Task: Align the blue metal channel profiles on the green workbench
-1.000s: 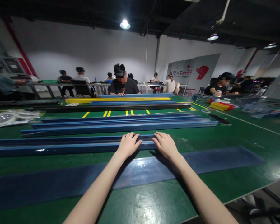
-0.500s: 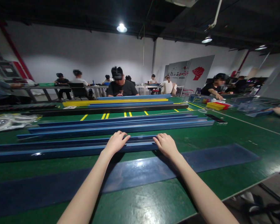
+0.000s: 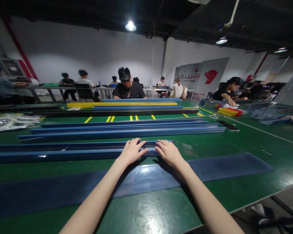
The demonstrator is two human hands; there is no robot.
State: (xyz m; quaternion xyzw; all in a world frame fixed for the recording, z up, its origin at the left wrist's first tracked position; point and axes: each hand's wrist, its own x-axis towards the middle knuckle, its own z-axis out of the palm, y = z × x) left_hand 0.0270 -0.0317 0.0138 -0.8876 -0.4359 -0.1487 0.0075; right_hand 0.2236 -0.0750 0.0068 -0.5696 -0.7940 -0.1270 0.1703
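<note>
A long blue plastic channel strip [image 3: 63,154] with two raised walls lies across the green table. My left hand [image 3: 132,151] rests on it near its right end, fingers over the far wall and thumb at the near wall. Just to the right, my right hand [image 3: 169,152] holds the same strip, its fingertips bent onto it. The undersides of both hands are hidden. Closer to me, below my forearms, lies a flat, translucent blue sheet [image 3: 146,185].
Several more blue channel strips [image 3: 122,134] lie beyond my hands, then a black strip [image 3: 117,112] and a yellow strip [image 3: 88,105]. A phone [image 3: 228,125] and a yellow tray [image 3: 227,112] are at right, a bagged roll [image 3: 5,123] at left. A person [image 3: 129,89] sits opposite.
My left hand has slid right along the strip and my right hand slightly left, so they are closer together. The strip's right end now shows past my right hand.
</note>
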